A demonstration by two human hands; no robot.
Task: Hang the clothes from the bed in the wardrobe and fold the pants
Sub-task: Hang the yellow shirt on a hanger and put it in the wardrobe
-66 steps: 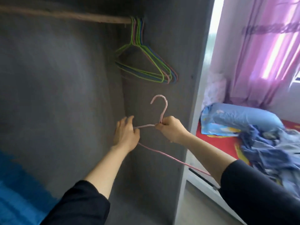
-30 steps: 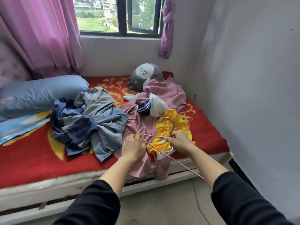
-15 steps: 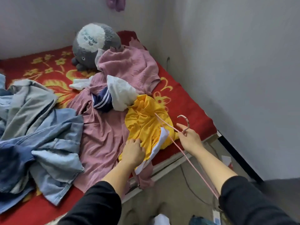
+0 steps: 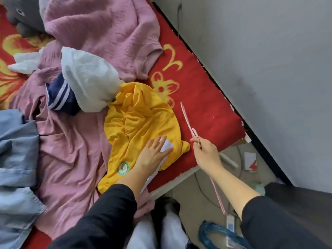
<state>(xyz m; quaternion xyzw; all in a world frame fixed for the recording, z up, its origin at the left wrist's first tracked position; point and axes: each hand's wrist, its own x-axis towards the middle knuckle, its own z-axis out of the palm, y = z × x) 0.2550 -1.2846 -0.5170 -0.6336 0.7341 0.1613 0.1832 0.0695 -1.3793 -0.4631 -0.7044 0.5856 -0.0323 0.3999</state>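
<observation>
Two hands are at the front edge of the red flowered bed cover (image 4: 206, 105): the left hand (image 4: 152, 157) lies flat, fingers spread, on a yellow shirt (image 4: 140, 119); the right hand (image 4: 206, 153) pinches a pink wire hanger (image 4: 187, 119) beside it. Heaped blue denim (image 4: 16, 159) crowds the left, white cloth (image 4: 88, 79) and a mauve top (image 4: 107, 29) lie behind. Bare red runs along the grey wall (image 4: 269, 69).

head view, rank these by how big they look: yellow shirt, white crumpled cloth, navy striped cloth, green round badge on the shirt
1. crumpled yellow cotton shirt
2. white crumpled cloth
3. navy cloth with pale stripes, partly tucked under the white one, so judged by its visible part only
4. round green badge on the shirt
</observation>
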